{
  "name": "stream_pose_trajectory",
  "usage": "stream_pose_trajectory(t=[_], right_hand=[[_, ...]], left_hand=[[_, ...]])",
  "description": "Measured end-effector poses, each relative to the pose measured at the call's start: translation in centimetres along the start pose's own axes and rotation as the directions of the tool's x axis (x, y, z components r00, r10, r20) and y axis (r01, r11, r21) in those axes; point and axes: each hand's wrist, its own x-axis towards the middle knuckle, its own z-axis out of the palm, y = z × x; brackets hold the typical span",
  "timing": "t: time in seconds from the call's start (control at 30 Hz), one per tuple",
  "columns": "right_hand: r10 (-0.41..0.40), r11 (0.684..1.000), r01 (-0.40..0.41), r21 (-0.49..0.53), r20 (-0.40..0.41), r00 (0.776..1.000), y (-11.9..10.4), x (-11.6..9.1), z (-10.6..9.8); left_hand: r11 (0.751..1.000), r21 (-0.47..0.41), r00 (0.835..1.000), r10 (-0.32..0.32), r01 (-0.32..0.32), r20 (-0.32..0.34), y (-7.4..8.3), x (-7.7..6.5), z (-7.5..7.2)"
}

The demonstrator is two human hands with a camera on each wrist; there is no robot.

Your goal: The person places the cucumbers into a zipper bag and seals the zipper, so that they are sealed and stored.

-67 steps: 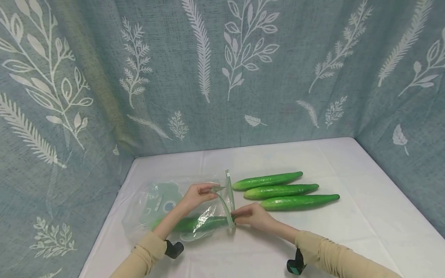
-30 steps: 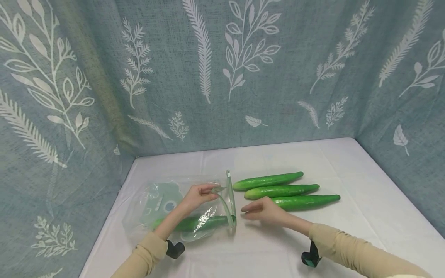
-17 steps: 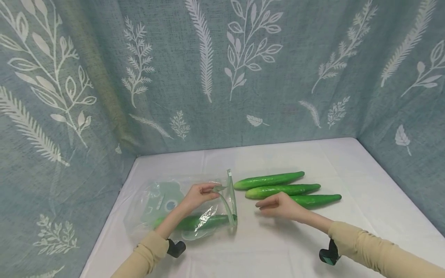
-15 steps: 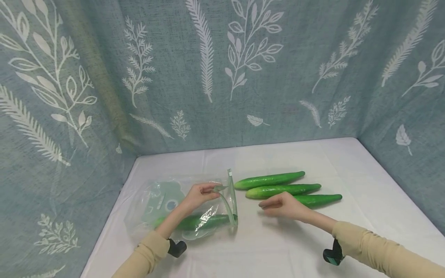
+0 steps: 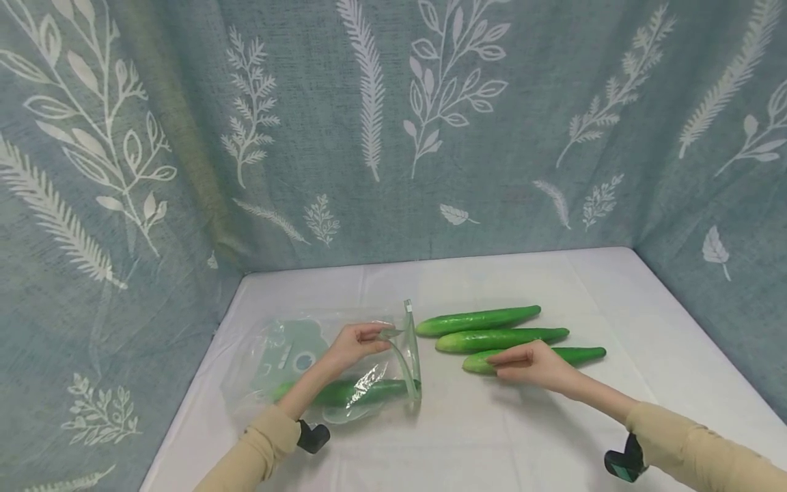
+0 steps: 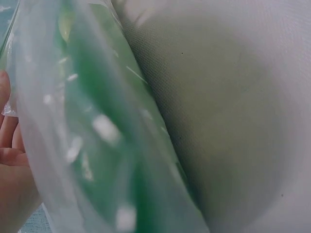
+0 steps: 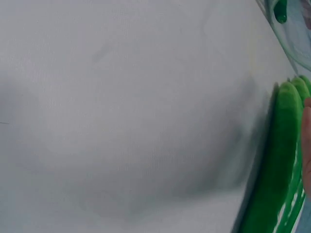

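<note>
A clear zip bag (image 5: 281,359) with a green print lies on the left of the table. One cucumber (image 5: 378,391) is inside it, seen through shiny plastic (image 6: 104,128) in the left wrist view. My left hand (image 5: 352,347) pinches the upper edge of the bag's mouth, which gapes to the right. Three cucumbers lie in a row right of the bag. Over the nearest one (image 5: 581,354) is my right hand (image 5: 536,366), fingers loosely extended and holding nothing; whether it touches that cucumber I cannot tell. Only a sliver of this hand (image 7: 306,150) shows in the right wrist view.
The middle cucumber (image 5: 503,339) and the far cucumber (image 5: 479,320) lie just behind the nearest one. A white cloth covers the table (image 5: 443,451). Leaf-patterned curtains (image 5: 393,225) stand along the back and sides.
My right hand has left the bag's mouth and the cucumber end there, moving right to the nearest loose cucumber. My left hand has kept its hold on the bag.
</note>
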Motion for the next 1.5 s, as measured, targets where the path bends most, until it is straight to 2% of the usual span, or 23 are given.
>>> stream_pose_trajectory(t=[0.23, 0.4, 0.8, 1.13, 1.5], right_hand=[[0.036, 0.999, -0.035, 0.024, -0.045, 0.998, 0.4, -1.6, -1.8], [0.068, 0.998, -0.068, 0.004, -0.097, 0.993, 1.1, -2.5, -3.1], [0.109, 0.992, -0.120, -0.029, -0.249, 0.962, 2.1, -4.5, -6.3], [0.109, 0.976, -0.167, -0.141, -0.348, 0.931, 2.9, -5.4, -9.2], [0.144, 0.933, -0.252, -0.257, -0.377, 0.915, 5.6, -6.5, -11.9]], left_hand=[[1.000, 0.003, 1.000, 0.000, 0.000, 0.006, 0.1, 0.2, 0.1], [1.000, 0.002, 1.000, -0.005, 0.005, 0.006, 0.3, 0.1, 0.3], [1.000, -0.009, 1.000, -0.019, 0.019, -0.009, -0.1, -0.1, 0.5], [1.000, 0.000, 1.000, -0.007, 0.007, -0.011, -0.2, 0.0, 0.3], [1.000, -0.007, 1.000, -0.016, 0.016, -0.009, -0.3, 0.2, 0.4]])
